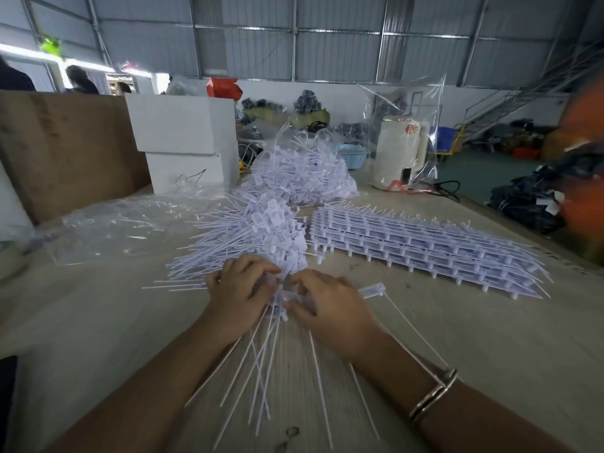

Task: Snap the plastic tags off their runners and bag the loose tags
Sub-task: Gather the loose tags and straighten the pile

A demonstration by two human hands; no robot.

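Both hands — left hand (240,291), right hand (330,305) — grip tags (261,361), tails pointing toward the person.

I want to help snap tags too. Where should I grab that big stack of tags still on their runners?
Probably take the stacked runners by their near long edge, coming from the person's side: stubby pegs stick out there for fingers, while thin tails poke out at the far right end.

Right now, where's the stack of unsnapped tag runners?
In the head view, the stack of runners lies flat on the table, right of the loose tag pile, beyond the right hand.
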